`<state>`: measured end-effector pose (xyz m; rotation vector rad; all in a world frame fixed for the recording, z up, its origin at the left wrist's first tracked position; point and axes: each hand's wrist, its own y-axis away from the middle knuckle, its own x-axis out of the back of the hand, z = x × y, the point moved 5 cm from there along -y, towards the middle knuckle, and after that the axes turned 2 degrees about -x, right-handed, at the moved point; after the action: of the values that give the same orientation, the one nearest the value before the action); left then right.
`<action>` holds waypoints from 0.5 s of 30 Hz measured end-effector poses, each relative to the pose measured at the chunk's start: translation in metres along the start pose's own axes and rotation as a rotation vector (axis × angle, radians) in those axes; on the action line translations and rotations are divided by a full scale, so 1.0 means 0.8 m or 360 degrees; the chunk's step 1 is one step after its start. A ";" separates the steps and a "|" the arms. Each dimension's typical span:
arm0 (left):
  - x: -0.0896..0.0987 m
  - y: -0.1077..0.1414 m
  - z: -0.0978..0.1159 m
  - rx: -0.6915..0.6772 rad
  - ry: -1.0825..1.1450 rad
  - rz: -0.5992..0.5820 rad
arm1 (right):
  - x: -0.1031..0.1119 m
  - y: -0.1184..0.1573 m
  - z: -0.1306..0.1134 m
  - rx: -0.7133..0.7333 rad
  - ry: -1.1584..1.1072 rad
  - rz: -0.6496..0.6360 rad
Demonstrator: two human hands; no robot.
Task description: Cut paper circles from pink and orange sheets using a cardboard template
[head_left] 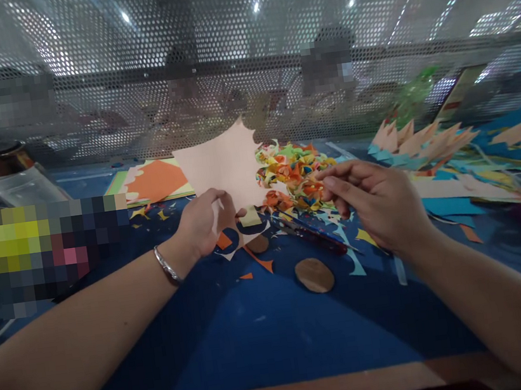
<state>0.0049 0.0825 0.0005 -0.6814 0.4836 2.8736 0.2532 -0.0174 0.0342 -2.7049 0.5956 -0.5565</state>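
Observation:
A pale peach sheet of paper point(221, 171) with scalloped, pointed edges is held up by my left hand point(209, 221), fingers behind it and thumb in front. My right hand point(376, 199) is raised to the right of the sheet, its thumb and index finger brought together; whatever may be between them is too small to make out. Behind the hands lies a heap of curled, colourful paper pieces point(293, 171). A round brown disc point(314, 275) rests on the blue table point(261, 348), and scissors point(313, 233) lie near the heap.
Orange and yellow sheets point(156, 182) lie at the back left, near a lidded clear jar point(8, 177). Pointed peach and blue paper pieces point(419, 139) stand at the right, with loose strips in front. A perforated metal screen point(229, 33) rises behind the table.

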 end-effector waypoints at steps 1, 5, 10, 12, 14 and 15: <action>0.001 -0.001 0.000 0.0005 -0.0027 0.0018 | -0.001 0.000 -0.001 0.0015 0.0045 -0.0017; -0.001 0.000 0.000 0.0089 -0.0124 -0.0004 | -0.006 0.000 -0.005 0.0086 0.0272 -0.0162; -0.005 0.004 -0.001 0.0125 -0.0179 -0.0025 | -0.023 0.007 -0.006 0.0140 0.0481 -0.0578; -0.005 0.003 -0.002 0.0120 -0.0156 -0.0027 | -0.026 0.010 -0.003 0.0139 0.0520 -0.0669; -0.005 0.001 -0.004 0.0151 -0.0124 -0.0039 | -0.026 0.010 0.000 0.0130 0.0526 -0.0678; -0.005 0.000 -0.005 0.0158 -0.0106 -0.0038 | -0.026 0.009 0.001 0.0130 0.0515 -0.0664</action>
<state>0.0099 0.0808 -0.0009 -0.5693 0.5999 2.8175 0.2340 -0.0143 0.0247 -2.6856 0.0679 -1.1117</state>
